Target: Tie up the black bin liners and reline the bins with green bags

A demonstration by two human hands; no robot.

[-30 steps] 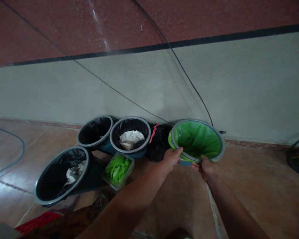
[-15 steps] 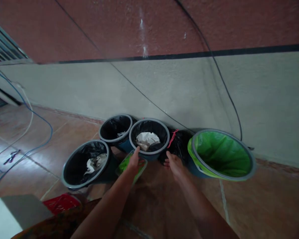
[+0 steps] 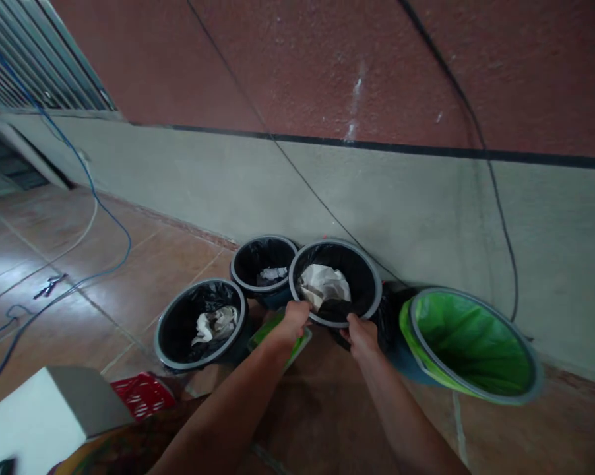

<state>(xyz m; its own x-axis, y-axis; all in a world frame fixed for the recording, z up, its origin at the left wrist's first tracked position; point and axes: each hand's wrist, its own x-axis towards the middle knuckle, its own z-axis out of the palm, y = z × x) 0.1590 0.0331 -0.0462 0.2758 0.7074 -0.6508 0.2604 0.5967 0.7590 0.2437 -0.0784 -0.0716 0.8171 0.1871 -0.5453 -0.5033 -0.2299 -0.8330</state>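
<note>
A trash bin with a grey rim and black liner stands in the middle, crumpled white paper inside. My left hand is closed on the near left of its rim. On the near right of the same rim, my right hand is closed too. Partly behind my left hand lies a green container with a clear edge. To the right stands a bin with a green liner; a black bag sits between it and the middle bin.
Two more black-lined bins stand left, one in front and one behind. A white box and red basket are at lower left. Blue cable and scissors-like tool lie on the tiles. Black cables hang along the wall.
Both hands have come up to the middle bin and closed on its rim. That bin appears larger and nearer. The view has shifted left and tilted.
</note>
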